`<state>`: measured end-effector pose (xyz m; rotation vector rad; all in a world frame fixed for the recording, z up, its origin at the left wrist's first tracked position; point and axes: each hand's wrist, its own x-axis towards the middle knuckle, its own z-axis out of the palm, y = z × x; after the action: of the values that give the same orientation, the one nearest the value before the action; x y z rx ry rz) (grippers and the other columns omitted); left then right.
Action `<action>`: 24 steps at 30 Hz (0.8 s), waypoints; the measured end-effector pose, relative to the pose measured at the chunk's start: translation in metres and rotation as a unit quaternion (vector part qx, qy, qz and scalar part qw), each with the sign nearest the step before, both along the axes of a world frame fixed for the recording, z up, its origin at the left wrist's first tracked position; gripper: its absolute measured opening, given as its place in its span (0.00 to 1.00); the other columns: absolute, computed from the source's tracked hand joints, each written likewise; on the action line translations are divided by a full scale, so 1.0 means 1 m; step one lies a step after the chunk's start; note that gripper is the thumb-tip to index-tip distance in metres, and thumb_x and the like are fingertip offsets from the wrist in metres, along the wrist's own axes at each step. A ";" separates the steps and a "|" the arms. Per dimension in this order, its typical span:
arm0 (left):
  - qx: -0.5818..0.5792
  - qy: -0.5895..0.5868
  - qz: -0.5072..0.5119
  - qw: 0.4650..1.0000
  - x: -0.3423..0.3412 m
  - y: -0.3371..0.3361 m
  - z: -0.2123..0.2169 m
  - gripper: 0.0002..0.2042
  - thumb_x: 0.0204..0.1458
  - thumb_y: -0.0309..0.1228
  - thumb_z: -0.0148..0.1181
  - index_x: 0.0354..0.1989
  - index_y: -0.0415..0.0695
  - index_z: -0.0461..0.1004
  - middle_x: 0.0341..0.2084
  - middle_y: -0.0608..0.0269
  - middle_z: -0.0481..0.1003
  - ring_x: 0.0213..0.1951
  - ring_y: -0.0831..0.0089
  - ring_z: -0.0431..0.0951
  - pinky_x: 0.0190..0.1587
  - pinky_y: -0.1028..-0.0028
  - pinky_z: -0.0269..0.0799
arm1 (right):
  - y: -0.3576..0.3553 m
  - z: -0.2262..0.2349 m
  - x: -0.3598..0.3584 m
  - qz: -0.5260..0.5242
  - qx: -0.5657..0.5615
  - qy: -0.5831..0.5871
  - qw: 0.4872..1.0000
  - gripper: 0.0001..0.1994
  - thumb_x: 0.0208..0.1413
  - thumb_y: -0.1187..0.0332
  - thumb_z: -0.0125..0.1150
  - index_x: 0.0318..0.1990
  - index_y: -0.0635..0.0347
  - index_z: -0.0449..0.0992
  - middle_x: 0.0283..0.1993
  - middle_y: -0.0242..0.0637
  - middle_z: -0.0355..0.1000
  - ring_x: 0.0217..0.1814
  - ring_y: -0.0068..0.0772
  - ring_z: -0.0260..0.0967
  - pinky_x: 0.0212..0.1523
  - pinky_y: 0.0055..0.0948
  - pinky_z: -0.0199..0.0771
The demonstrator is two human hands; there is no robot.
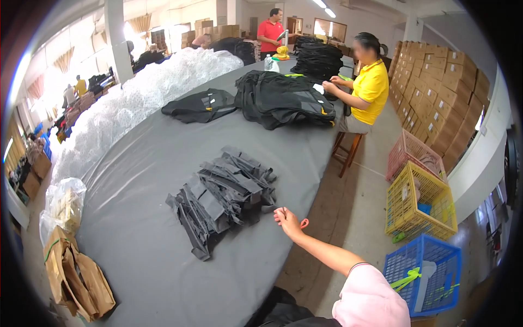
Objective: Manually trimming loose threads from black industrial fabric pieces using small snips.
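My right hand (287,218) reaches in from the lower right and rests at the near edge of the grey table (141,234). Its fingers are curled around a small orange-handled cutter (304,222), of which only a loop shows. Just left of the hand lies a loose pile of dark grey fabric pieces (223,193), about a hand's width away and not touched. My left hand is out of the picture. A pink sleeve covers my right upper arm.
A seated co-worker in a yellow shirt (371,82) handles black garments (283,98) at the far end. White wrapping (136,103) runs along the left. Brown paper bag (76,278) sits near left. Blue (425,272), yellow (419,201) and pink crates (414,155) stand on the floor, with stacked cardboard boxes (441,92) behind.
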<state>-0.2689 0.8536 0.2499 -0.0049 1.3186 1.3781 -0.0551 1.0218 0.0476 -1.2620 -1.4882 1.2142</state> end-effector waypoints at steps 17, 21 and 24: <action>-0.013 -0.224 0.046 0.973 -0.224 0.410 -0.069 0.27 0.55 0.37 0.55 0.62 0.44 0.57 0.57 0.56 0.64 0.56 0.62 0.66 0.53 0.61 0.65 | -0.021 -0.003 -0.028 -0.180 0.071 -0.135 0.972 0.11 0.63 0.65 0.44 0.45 0.64 0.68 0.34 0.32 0.71 0.34 0.19 0.67 0.33 0.18 0.65; 0.002 -0.248 0.035 0.968 -0.241 0.470 -0.043 0.27 0.55 0.38 0.55 0.62 0.45 0.57 0.56 0.56 0.64 0.56 0.62 0.66 0.53 0.61 0.65 | -0.028 0.001 -0.017 -0.200 0.090 -0.172 0.960 0.11 0.64 0.65 0.44 0.44 0.64 0.68 0.34 0.33 0.71 0.32 0.18 0.66 0.31 0.17 0.64; 0.020 -0.233 0.047 0.971 -0.259 0.493 -0.004 0.27 0.55 0.38 0.54 0.62 0.45 0.57 0.56 0.56 0.64 0.56 0.62 0.66 0.53 0.61 0.65 | -0.029 -0.003 -0.011 -0.189 0.106 -0.165 0.962 0.11 0.64 0.65 0.44 0.43 0.64 0.68 0.33 0.32 0.71 0.31 0.18 0.66 0.31 0.18 0.64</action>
<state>-0.5281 1.3466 0.2455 -0.3473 0.9043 1.3780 -0.0657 0.9923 0.0446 -1.5641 -1.4700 0.5994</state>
